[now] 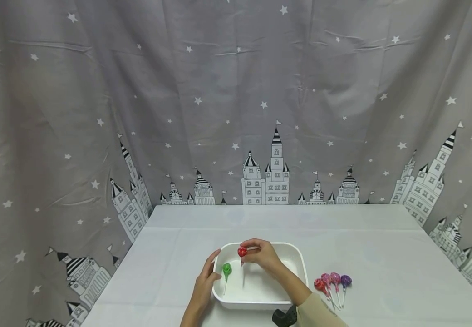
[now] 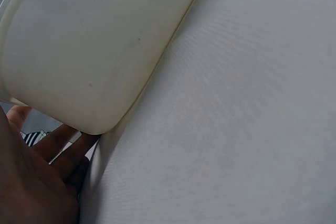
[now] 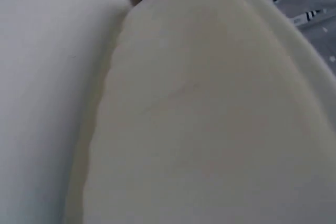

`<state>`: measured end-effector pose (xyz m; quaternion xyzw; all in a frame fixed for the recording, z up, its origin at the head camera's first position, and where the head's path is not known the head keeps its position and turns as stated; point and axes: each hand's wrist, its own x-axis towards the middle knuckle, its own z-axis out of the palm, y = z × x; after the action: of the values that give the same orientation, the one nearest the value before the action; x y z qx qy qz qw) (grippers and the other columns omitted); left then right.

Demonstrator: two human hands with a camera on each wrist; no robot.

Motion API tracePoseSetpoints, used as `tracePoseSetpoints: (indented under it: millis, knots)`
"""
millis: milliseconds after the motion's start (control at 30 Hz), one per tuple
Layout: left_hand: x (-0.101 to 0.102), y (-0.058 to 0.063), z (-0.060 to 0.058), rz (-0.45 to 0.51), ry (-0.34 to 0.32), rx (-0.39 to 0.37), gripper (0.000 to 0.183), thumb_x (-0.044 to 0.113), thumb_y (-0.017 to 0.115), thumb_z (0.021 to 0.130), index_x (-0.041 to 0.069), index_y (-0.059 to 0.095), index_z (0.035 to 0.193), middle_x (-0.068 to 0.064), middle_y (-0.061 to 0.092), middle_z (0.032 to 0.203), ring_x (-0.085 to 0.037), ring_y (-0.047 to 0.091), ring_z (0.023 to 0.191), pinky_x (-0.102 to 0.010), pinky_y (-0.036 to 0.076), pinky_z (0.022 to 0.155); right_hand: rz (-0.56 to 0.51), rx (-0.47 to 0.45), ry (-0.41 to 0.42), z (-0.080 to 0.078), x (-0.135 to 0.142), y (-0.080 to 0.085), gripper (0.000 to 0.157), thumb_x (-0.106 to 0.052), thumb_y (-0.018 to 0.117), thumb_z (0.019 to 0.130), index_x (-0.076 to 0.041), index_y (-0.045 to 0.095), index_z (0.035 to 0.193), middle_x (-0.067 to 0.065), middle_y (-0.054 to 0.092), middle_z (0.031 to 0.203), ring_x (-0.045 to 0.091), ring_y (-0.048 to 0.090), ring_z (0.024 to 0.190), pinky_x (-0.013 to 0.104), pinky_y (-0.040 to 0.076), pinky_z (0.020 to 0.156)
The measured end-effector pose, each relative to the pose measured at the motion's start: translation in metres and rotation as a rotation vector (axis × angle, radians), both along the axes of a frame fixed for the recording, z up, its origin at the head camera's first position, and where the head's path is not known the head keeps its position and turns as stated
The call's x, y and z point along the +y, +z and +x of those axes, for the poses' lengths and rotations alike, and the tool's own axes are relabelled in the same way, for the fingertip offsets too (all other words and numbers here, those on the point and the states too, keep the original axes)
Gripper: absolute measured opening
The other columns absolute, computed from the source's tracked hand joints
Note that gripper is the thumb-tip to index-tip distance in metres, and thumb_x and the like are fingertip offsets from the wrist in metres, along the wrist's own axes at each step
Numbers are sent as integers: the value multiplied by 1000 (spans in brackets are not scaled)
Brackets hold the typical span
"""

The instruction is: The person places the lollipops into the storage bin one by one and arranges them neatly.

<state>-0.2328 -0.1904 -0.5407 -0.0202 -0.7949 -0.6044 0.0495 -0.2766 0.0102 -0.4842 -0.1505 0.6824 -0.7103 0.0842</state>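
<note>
A white rectangular plastic tub (image 1: 260, 301) stands near the front of the table. My left hand (image 1: 204, 282) grips its left side, with the thumb over the rim and the fingers along the outer wall. In the left wrist view that same hand (image 2: 44, 174) has its fingers at the tub's (image 2: 79, 51) lower corner. Over the tub's inside, my right hand (image 1: 262, 254) pinches a red lollipop (image 1: 242, 251), its stick pointing down. A green lollipop (image 1: 227, 269) lies inside at the left. The right wrist view shows mostly the tub's outer wall (image 3: 210, 108).
Right of the tub, a red lollipop (image 1: 319, 284), two pink lollipops (image 1: 335, 278) and a purple lollipop (image 1: 346, 281) lie fanned on the white table (image 1: 362, 245). A grey curtain (image 1: 219, 127) printed with castles and stars hangs behind. A black wrist device (image 1: 285, 316) sits by my right sleeve.
</note>
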Motion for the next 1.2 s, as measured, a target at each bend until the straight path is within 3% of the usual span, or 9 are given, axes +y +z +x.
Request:
tracePoseSetpoints:
  millis: [200, 400, 700, 967, 1200]
  knots:
    - [0, 0, 0, 2, 2, 6, 66, 7, 49, 78, 24, 38, 141, -21, 44, 136, -39, 39, 126, -61, 28, 98, 69, 71, 67, 12, -6, 7, 31, 11, 67, 73, 14, 59, 103, 26, 63, 97, 35, 63, 89, 28, 53, 70]
    - [-1, -4, -1, -6, -8, 27, 66, 6, 49, 78, 23, 38, 141, -23, 44, 136, -40, 39, 125, -61, 28, 98, 109, 92, 92, 8, -11, -5, 30, 14, 67, 71, 15, 60, 100, 26, 62, 96, 40, 62, 89, 27, 53, 69]
    - [-2, -6, -2, -36, 5, 51, 64, 8, 49, 77, 28, 41, 138, -21, 47, 133, -38, 42, 123, -58, 30, 97, 168, 123, 75, -10, -17, -44, 29, 12, 70, 69, 8, 63, 97, 19, 65, 91, 31, 65, 82, 26, 54, 63]
    - [-3, -6, -2, -42, 7, 61, 65, 7, 49, 77, 26, 41, 139, -22, 45, 135, -39, 40, 124, -60, 29, 97, 287, 217, 21, -14, -18, -51, 29, 3, 76, 68, 0, 65, 94, 6, 65, 89, 15, 63, 77, 20, 51, 67]
    - [-1, 0, 0, -37, 4, 37, 65, 5, 50, 79, 25, 40, 140, -19, 41, 139, -40, 37, 127, -62, 25, 99, 345, 279, 8, -14, -18, -56, 29, 0, 77, 67, 0, 64, 93, 5, 66, 84, 12, 62, 74, 20, 50, 67]
